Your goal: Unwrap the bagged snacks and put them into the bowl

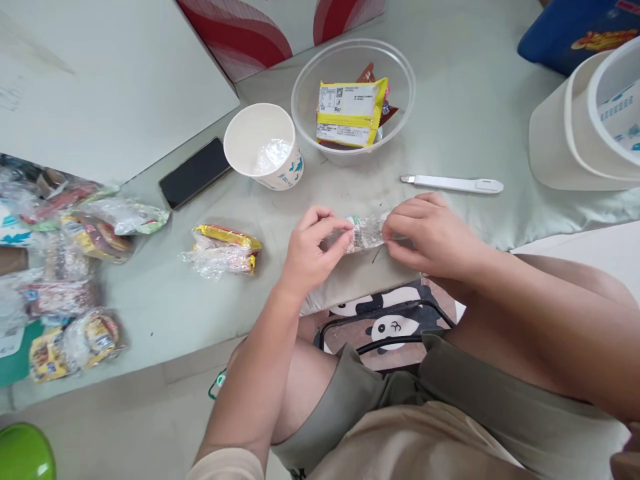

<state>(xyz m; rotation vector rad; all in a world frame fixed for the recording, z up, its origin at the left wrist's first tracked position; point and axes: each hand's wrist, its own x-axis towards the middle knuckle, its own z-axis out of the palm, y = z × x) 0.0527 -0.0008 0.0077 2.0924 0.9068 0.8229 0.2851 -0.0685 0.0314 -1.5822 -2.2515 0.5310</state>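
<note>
Reads as a room in a home; exact type not determinable. Judged from cloth-covered worktop [460, 120], smartphone [196, 175], paper cup [287, 177], packaged snacks [63, 297] heaped at left, panda-print fabric [393, 328] below worktop edge, pale tiled floor [150, 413].

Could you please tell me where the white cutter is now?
In the head view, the cutter lies on the table, right of centre, just beyond the right hand and left of the bucket.

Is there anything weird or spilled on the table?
Nothing looks spilled. One slightly odd thing: the white paper cup with blue print, beside the clear round plastic bowl, has crumpled clear plastic inside, which isn't something you'd drink.
</note>
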